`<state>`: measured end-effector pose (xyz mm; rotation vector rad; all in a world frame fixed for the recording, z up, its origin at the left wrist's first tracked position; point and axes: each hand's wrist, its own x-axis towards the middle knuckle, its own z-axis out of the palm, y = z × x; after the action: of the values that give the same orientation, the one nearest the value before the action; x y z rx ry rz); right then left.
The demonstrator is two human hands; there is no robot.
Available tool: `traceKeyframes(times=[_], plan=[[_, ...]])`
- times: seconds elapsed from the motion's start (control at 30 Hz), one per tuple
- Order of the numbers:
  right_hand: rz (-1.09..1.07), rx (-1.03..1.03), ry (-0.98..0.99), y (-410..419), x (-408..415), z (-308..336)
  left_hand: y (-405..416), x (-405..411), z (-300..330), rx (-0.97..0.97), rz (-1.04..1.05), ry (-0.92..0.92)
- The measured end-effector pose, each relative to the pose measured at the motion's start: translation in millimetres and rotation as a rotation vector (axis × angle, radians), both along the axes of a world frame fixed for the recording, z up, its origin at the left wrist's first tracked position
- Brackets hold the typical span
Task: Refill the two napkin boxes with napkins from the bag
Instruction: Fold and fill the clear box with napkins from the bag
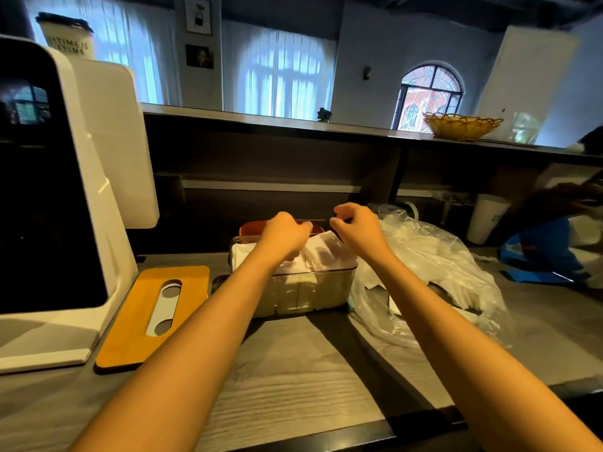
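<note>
Both hands, left [284, 235] and right [355, 230], curl over the clear box [313, 288] of napkins [321, 252], seemingly pinching them, bag [434, 272] at its 3 o'clock.

Grey counter [293, 370] under napkin box [310, 288], orange lid [137, 321], plastic bag [424, 272]

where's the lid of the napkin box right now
In the head view, the orange lid lies flat on the counter, left of the clear napkin box, beside the white machine's base.
</note>
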<state>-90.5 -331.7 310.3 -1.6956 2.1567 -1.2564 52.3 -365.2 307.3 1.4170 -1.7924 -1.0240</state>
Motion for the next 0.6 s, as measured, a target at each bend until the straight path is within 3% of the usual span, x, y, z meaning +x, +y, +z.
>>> traceKeyframes(times=[0.1, 0.2, 0.33, 0.47, 0.6], plan=[[0.083, 0.083, -0.239, -1, 16, 7, 2, 2, 7, 0.259, 0.045, 0.287], [0.087, 0.358, -0.262, -4, 27, 5, 5, 4, 5, 0.421, 0.034, 0.279], [0.104, 0.450, -0.352, -8, 31, 5, 6, 7, 2, 0.493, 0.051, 0.324], [0.093, 0.456, -0.416, -4, 33, 8, 15, 8, 0, 0.388, -0.013, 0.294], [0.063, 0.064, -0.595, 12, 26, 9, 36, 2, 8, 0.041, -0.009, 0.384]])
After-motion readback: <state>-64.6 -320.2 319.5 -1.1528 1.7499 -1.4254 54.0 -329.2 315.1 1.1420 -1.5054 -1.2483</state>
